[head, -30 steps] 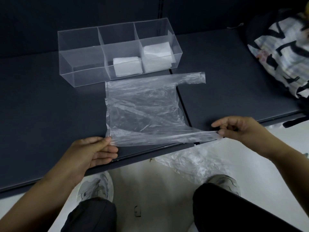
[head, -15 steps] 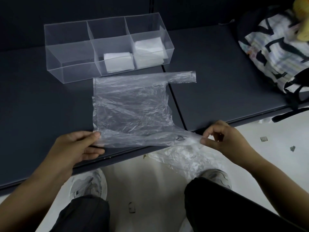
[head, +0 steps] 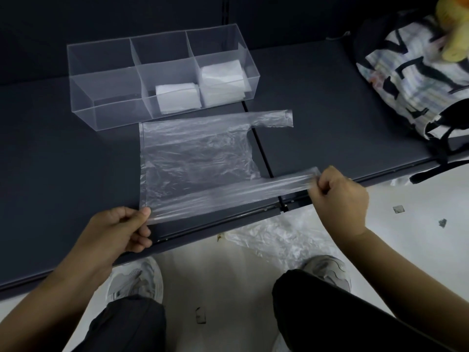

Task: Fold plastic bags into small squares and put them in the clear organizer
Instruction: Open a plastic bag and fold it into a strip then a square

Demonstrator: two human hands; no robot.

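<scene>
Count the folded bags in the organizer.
2. One folded bag in the middle compartment of the organizer, a second bag in its right compartment. That taller pile may hide more.

the patterned bag (head: 406, 80) runs off the right edge, the yellow thing (head: 454, 34) off the far right corner. where the right hand (head: 340, 199) pinches the plastic bag (head: 198, 158) we see only smear — fingertips unclear. floor scraps (head: 398, 209) too small to name; crumpled plastic (head: 286, 240) partly hidden under the table (head: 63, 174).
</scene>
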